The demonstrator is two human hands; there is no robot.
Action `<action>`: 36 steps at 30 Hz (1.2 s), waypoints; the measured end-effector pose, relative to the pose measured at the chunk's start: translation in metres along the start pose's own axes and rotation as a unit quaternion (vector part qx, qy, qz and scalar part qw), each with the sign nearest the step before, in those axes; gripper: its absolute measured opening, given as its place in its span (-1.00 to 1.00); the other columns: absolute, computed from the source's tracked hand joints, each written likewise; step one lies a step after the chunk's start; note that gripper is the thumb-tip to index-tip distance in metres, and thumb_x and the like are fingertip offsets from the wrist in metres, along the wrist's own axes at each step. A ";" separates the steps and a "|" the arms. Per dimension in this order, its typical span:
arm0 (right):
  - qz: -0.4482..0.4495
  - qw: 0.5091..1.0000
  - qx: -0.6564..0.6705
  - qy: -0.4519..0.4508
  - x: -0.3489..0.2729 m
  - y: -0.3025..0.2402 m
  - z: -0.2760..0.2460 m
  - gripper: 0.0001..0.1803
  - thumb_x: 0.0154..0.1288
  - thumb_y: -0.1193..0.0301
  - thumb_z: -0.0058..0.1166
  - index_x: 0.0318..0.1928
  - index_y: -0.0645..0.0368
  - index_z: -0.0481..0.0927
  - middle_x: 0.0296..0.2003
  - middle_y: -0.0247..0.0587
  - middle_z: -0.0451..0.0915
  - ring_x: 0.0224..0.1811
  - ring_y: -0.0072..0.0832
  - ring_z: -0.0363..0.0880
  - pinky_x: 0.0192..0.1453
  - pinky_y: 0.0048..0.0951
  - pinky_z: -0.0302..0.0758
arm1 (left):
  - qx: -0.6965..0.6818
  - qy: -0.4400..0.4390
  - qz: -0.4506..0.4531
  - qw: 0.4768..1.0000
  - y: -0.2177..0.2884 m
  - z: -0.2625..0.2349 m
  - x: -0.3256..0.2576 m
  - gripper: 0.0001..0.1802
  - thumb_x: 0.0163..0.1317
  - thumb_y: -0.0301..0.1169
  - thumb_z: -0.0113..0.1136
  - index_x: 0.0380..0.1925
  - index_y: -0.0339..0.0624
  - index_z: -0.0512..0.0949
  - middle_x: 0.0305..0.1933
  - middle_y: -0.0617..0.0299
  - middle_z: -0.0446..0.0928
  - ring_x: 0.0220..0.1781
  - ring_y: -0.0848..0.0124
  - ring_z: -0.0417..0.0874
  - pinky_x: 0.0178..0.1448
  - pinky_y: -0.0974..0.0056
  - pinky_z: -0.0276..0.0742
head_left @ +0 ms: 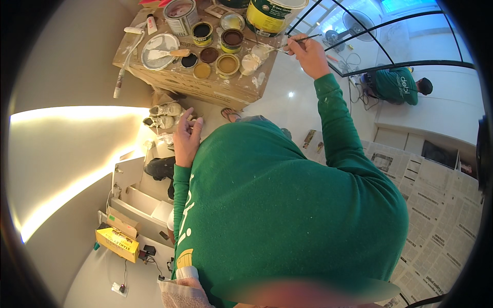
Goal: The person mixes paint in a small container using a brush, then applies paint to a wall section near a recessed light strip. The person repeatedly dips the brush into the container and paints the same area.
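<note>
My right hand (308,55) is closed around a thin paintbrush (311,37) beside the box's far right corner. The brush's other end reaches toward a whitish paint-smeared lump (254,60) on the cardboard box (205,90); whether they touch I cannot tell. Small open cans of black paint (202,32), dark brown paint (232,38) and ochre paint (227,64) stand there, with several paint-coated lids (202,71). My left hand (187,137) hangs empty beside my body, fingers loosely apart. A spatula (167,53) lies on a round white lid (154,60).
A big whitish can (181,18) and a yellow-green tub (268,19) stand behind. Shoes (163,116) sit beside the box. Newspaper (426,200) covers the right floor. Black metal framing (411,64) stands right; a co-worker (393,86) is beyond it, near a fan (358,24).
</note>
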State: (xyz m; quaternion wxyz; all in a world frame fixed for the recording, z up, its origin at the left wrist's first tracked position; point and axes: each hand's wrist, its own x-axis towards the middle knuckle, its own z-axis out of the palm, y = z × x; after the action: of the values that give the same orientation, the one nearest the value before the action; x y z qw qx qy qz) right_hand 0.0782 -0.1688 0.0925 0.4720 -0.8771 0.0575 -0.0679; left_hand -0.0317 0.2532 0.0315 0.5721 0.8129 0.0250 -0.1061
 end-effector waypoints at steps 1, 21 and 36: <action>0.004 1.000 -0.004 -0.005 -0.002 0.000 0.000 -0.67 0.54 0.24 0.19 -0.01 0.29 0.69 -0.25 -0.21 0.84 -0.26 -0.51 0.75 -0.08 -0.44 0.65 | -0.002 0.001 0.000 1.000 0.000 0.000 0.000 -0.43 0.52 -0.23 0.29 0.41 -0.27 0.49 -0.36 0.24 0.63 -0.43 0.56 0.52 -0.34 0.37 0.44; -0.017 0.999 -0.010 -0.029 -0.027 0.009 -0.026 -0.72 0.54 0.27 0.18 0.01 0.25 0.68 -0.20 -0.23 0.79 -0.12 -0.49 0.75 -0.02 -0.38 0.64 | 0.008 -0.025 -0.028 0.999 -0.013 0.002 0.003 -0.41 0.47 -0.17 0.34 0.37 -0.26 0.52 -0.31 0.14 0.72 -0.37 0.46 0.62 -0.24 0.30 0.56; -0.323 0.910 0.258 -0.032 0.000 -0.202 0.129 -0.72 0.61 0.50 0.12 0.21 0.32 0.66 0.06 -0.16 0.77 0.05 -0.54 0.69 0.23 -0.48 0.59 | 0.064 0.030 -0.016 0.997 -0.012 -0.025 -0.027 -0.41 0.42 -0.19 0.37 0.34 -0.27 0.54 -0.33 0.05 0.73 -0.35 0.36 0.72 -0.16 0.24 0.64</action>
State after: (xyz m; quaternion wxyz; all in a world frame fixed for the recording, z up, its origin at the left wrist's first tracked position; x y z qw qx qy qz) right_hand 0.1079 0.0480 0.1910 0.6357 -0.6973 -0.2635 -0.2005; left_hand -0.0564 0.2827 0.0333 0.5161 0.8501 0.0484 -0.0928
